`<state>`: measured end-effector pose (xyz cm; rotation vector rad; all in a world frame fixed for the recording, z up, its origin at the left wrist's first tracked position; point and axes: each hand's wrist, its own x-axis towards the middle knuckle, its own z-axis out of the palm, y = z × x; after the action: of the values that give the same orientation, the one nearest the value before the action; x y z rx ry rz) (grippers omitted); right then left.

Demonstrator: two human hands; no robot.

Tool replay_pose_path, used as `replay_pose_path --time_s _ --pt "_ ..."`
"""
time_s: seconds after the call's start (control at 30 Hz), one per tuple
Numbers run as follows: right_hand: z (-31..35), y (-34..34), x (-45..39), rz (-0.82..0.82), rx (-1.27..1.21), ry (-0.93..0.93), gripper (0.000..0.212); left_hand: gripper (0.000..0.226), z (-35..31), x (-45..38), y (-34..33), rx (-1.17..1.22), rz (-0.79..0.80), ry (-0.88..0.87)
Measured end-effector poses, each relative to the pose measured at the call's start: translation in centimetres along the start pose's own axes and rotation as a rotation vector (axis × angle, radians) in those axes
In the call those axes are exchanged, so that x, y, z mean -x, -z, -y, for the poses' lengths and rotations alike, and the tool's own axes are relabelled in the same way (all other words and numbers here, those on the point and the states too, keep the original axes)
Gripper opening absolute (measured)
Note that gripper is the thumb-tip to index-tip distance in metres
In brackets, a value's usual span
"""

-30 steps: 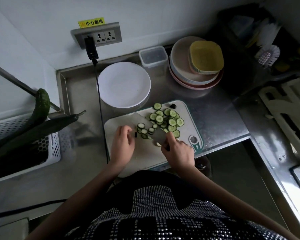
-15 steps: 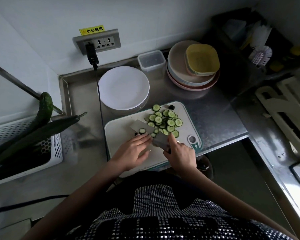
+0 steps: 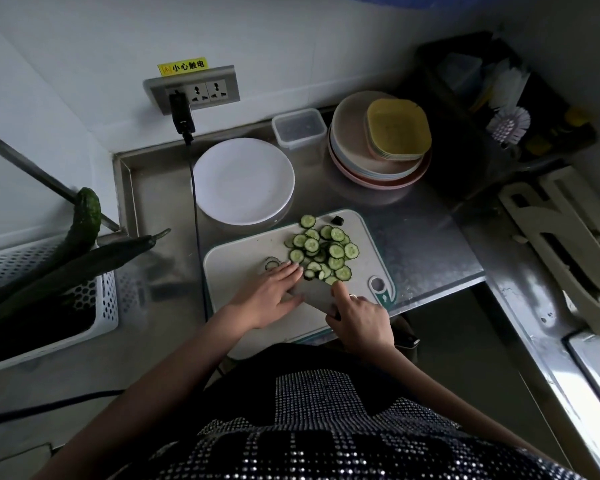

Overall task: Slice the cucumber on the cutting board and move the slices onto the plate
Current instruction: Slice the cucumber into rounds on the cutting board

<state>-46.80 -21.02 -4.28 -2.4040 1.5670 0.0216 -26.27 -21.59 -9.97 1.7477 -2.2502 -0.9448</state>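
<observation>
Since the prior frame, our left hand [image 3: 269, 295] has slid right, fingers flat against the knife blade [image 3: 310, 292]. Our right hand [image 3: 361, 322] grips the handle. The blade's long axis runs toward the board's far-left corner. Cucumber slices [image 3: 321, 249] lie heaped on the cutting board [image 3: 236, 271]; the white plate [image 3: 243, 180] sits behind it.

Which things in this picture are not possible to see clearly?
- Knife, head view: handle hidden in the right hand; blade partly under the left hand.
- Box: contents too dark to tell.
- Rack, upper right: items in shadow.
- Basket: cut off by the left edge.
</observation>
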Motion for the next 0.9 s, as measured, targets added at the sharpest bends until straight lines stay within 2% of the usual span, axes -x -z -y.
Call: replay_pose_path --time_s 0.17,0.27,0.33,0.47,0.53,0.6,0.7,0.83,0.9 --pt "-0.4 0.0 0.3 0.023 0.005 0.014 0.039 0.110 -0.6 -1.0 0.8 -0.129 0.117 0.028" --pt "-0.5 0.1 0.4 0.030 0.004 0.022 0.039 0.109 -0.7 -1.4 0.8 -0.096 0.133 0.047" --pt "-0.5 0.2 0.4 0.028 0.009 0.000 0.039 0.097 -0.7 -1.3 0.9 -0.102 0.055 -0.002" --pt "-0.7 0.4 0.2 0.013 0.075 -0.059 0.041 0.061 -1.7 0.0 1.2 -0.096 -0.288 -0.270" --pt "-0.8 0.4 0.2 0.000 0.074 -0.068 0.042 0.049 -2.2 0.4 0.9 -0.106 -0.333 -0.368" --pt "-0.7 0.4 0.3 0.015 0.067 -0.041 0.041 0.044 -2.5 0.4 0.9 -0.103 -0.298 -0.345" --pt "-0.7 0.5 0.6 -0.002 0.037 -0.001 0.042 0.048 -2.7 -0.1 1.2 -0.122 -0.223 -0.263" --pt "-0.6 0.6 0.6 -0.092 0.158 0.064 0.064 0.063 -3.1 -0.6 0.8 -0.170 -0.138 -0.168" --pt "-0.6 0.5 0.7 -0.106 0.190 0.080 0.065 0.067 -3.3 -0.9 0.8 -0.151 -0.123 -0.135"
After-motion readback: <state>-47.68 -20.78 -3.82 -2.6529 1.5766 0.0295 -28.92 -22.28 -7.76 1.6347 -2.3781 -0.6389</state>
